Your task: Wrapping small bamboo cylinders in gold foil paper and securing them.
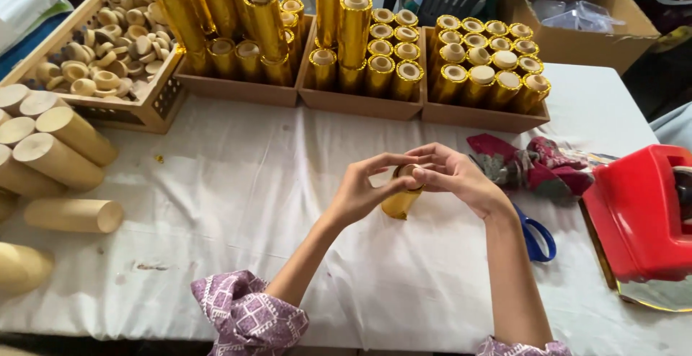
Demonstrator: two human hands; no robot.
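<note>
Above bare white tablecloth (238,183), left hand (358,192) and right hand (454,176), fingers closed around gold tube (401,202); blue scissors (537,239) just right

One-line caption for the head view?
Both hands, left hand and right hand, hold a gold-wrapped tube over the white tablecloth.

behind the foil tube (401,201) stand three boxes of tubes (360,100); left of it lie bare cylinders (61,158), right of it scissors (535,237), all on the desk (238,205).
</note>
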